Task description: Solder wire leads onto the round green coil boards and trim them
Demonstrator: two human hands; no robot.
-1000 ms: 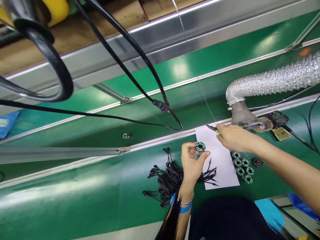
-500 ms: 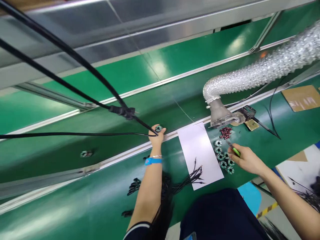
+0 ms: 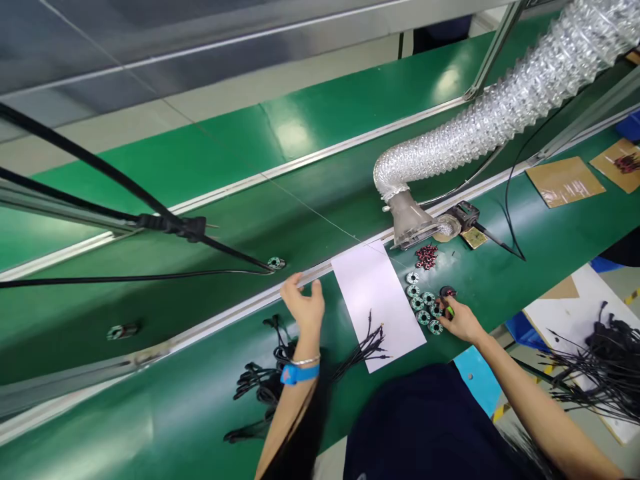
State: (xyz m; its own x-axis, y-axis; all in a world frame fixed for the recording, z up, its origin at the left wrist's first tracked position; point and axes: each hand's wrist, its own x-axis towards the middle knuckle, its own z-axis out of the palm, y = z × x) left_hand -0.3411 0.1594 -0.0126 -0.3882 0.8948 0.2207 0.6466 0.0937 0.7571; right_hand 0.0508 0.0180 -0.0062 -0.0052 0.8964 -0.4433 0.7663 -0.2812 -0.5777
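Observation:
My left hand [image 3: 304,308] is above the white rail, fingers curved and thumb apart, with nothing in it. Just beyond it, a round green circuit board part [image 3: 276,263] lies on the dark green belt [image 3: 220,293]. My right hand [image 3: 463,323] is closed on a small tool with a green-and-black handle [image 3: 451,310]; its exact kind is unclear. A dark round piece [image 3: 447,292] appears at its tip; whether they touch I cannot tell. Beside that hand lie several round board parts [image 3: 423,317]. A pile of small dark red parts [image 3: 427,256] sits behind them.
A white sheet [image 3: 375,287] carries black cable ends [image 3: 367,347]. More cable bundles [image 3: 255,380] lie left. A silver duct [image 3: 450,157] with its hood [image 3: 407,217] hangs over the bench. Black cables [image 3: 125,193] cross at upper left. Cardboard [image 3: 565,181] lies farther right.
My left hand has let go of the round board part, leaving it on the belt, and drawn back toward me. My right hand has moved toward me beside the round parts. The camera view has shifted right.

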